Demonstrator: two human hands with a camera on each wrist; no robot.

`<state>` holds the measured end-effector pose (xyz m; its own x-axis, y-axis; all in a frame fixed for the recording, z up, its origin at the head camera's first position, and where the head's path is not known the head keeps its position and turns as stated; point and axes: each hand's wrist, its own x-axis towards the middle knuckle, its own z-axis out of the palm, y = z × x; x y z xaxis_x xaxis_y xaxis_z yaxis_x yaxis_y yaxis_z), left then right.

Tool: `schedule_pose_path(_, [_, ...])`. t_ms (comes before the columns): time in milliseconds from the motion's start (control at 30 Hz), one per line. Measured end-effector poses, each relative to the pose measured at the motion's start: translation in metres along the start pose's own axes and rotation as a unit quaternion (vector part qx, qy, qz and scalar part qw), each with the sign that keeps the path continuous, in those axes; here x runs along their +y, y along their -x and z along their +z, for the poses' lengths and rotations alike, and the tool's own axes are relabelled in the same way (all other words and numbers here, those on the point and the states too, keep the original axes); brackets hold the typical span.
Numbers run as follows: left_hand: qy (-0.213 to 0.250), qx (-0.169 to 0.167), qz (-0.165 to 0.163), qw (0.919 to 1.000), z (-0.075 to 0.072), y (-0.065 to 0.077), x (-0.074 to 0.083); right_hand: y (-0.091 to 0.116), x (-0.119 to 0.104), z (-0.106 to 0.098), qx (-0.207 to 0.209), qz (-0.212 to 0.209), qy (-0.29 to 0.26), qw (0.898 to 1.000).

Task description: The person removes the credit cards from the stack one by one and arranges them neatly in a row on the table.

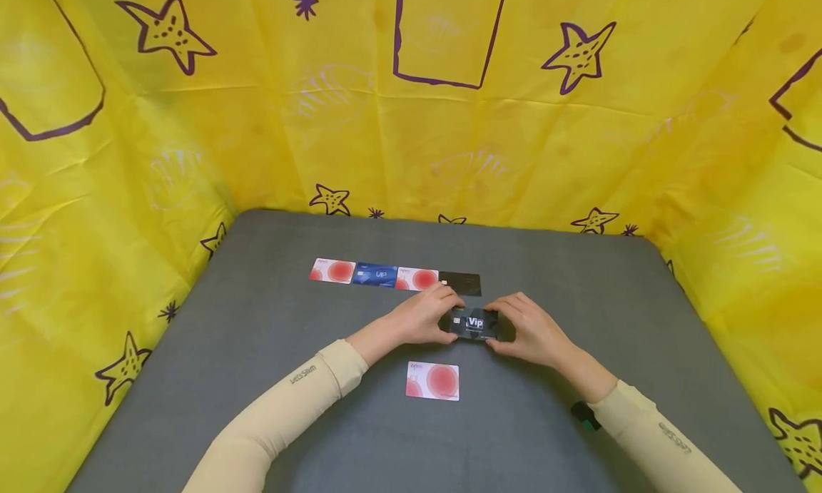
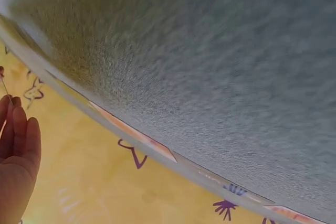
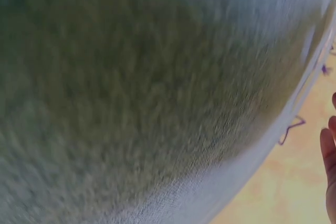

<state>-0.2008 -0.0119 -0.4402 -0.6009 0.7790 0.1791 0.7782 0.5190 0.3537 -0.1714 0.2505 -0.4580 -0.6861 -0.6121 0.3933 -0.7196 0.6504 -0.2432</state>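
Observation:
In the head view, a black "Vip" card (image 1: 474, 324) is held up between both hands above the grey table. My left hand (image 1: 420, 318) pinches its left edge between thumb and fingers. From the other side, my right hand (image 1: 533, 332) pinches the right edge. Just beyond lies a row: a red-and-white card (image 1: 332, 271), a blue VIP card (image 1: 375, 275), another red-and-white card (image 1: 416, 278) and a black card (image 1: 465, 285), partly hidden by the left fingers. Nearer the body, a single red-and-white card (image 1: 433, 381) lies flat.
The grey table (image 1: 546, 265) has yellow cloth (image 1: 385, 136) with starfish drawings hanging behind it and on both sides. A small dark object (image 1: 586, 416) shows beside the right sleeve. Both wrist views show mostly tabletop.

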Motion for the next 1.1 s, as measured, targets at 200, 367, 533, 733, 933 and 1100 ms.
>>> schedule_pose_path(200, [0.006,-0.003,-0.005,1.0000,0.002,-0.013,-0.005,-0.003,0.011,-0.006,-0.016,0.014,-0.010,1.000])
schedule_pose_path(367, [0.011,-0.004,-0.009,0.9999,0.007,-0.021,-0.008,-0.004,0.020,-0.007,-0.030,0.011,-0.009,0.999])
schedule_pose_path(533, [0.004,0.001,-0.007,1.0000,0.011,-0.029,-0.010,-0.003,0.027,-0.009,-0.034,0.014,0.002,0.999])
schedule_pose_path(733, [0.003,-0.002,-0.017,0.9998,0.014,-0.040,-0.012,-0.003,0.036,-0.010,-0.038,0.028,0.019,0.999])
schedule_pose_path(933, [0.000,-0.004,-0.031,0.9995,0.020,-0.049,-0.015,-0.003,0.045,-0.010,-0.043,0.033,0.029,0.998])
schedule_pose_path(1100, [0.001,0.000,-0.033,0.9995,0.023,-0.060,-0.016,-0.003,0.054,-0.012,-0.043,0.035,0.039,0.998])
